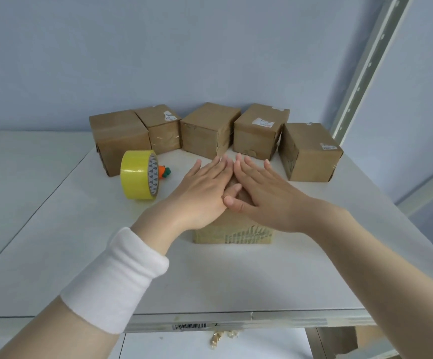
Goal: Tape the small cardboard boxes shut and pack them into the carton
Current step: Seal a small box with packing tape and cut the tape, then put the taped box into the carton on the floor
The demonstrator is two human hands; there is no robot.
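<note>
Both hands flat on top of one small cardboard box (233, 233) near the table's (262, 275) middle. Left hand (201, 189) lies palm down, fingers straight and together, pointing away from the person, pressing the box top. Right hand (259, 187) same pose, palm down, fingers extended and slightly spread, index fingertips of both hands nearly meeting at the far edge. Thumbs touch or overlap at the centre of the lid. Neither hand grips anything. The box is mostly hidden under the hands; only its near side shows, with scuffed tape marks.

Five more small boxes sit in an arc at the table's back: far-left box (118, 139), second box (159, 128), middle box (207, 128), fourth box (259, 130), far-right box (310, 151). Yellow tape roll (138, 174) stands on edge left of the hands, just in front of the far-left box. Small orange carrot-shaped item (164, 172) just beside the roll. White wristband (118, 278) on the left forearm. Carton can't be made out in this view.
</note>
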